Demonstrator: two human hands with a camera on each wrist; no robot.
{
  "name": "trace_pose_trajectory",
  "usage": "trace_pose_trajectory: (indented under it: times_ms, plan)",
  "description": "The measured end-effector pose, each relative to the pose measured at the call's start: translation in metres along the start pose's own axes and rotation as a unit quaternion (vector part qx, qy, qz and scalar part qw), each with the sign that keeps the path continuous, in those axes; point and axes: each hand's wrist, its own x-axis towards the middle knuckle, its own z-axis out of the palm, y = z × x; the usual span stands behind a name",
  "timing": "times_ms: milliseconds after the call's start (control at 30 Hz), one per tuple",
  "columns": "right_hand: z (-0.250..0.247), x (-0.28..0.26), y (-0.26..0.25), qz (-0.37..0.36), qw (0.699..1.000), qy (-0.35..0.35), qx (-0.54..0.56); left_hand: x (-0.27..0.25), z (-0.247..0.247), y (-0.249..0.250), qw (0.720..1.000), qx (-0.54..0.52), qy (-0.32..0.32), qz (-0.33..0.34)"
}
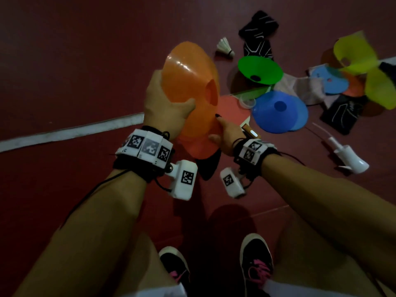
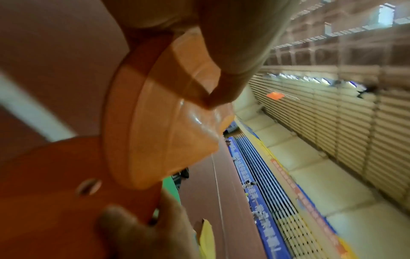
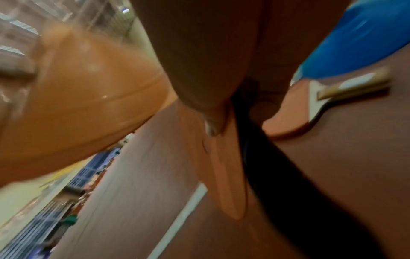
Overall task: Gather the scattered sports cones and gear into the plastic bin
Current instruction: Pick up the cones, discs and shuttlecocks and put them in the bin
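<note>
Head view shows both hands raised above the floor (image 1: pixel 64 61): the left hand (image 1: pixel 165 106) curls round the rim of a tilted orange cone (image 1: pixel 188 82), thumb on its inner face, while the right hand (image 1: pixel 227 133) pinches what seems a second, darker orange cone (image 1: pixel 199 144) below. Blue cone (image 1: pixel 278 112) and green cone (image 1: pixel 260 69) lie nearby.

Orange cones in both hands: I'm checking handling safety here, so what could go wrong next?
1. The left hand holds the upper orange cone by its rim alone; its grip could slip and drop the cone.
2. The right hand pinches a darker orange disc by its edge, so stacking could dislodge it.
3. The paddle and blue cone lie close underfoot.
</note>
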Motion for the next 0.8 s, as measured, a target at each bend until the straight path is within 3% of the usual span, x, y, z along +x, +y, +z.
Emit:
trace_pose_trajectory:
  times_ms: [67,167,433,633,800]
  plan:
    - [-0.033,-0.018,-0.008,0.022,1.0,0.011,-0.003,-0.013,-0.009,0.016,0.998,-0.037,0.033,-0.035]
    - [-0.093,-0.054,-0.033,0.025,0.999,0.016,-0.027,-0.023,-0.029,0.073,0.998,-0.023,0.017,-0.056]
    - [-0.321,-0.219,-0.161,0.065,0.995,0.022,-0.074,-0.04,-0.125,0.34,0.994,0.075,-0.055,-0.052]
    - [-0.486,-0.376,-0.235,0.096,0.981,0.167,0.003,-0.078,-0.158,0.524,0.984,0.099,-0.145,0.009]
    - [-0.553,-0.49,-0.251,0.149,0.952,0.266,0.032,-0.116,-0.14,0.63,0.963,0.103,-0.229,0.095]
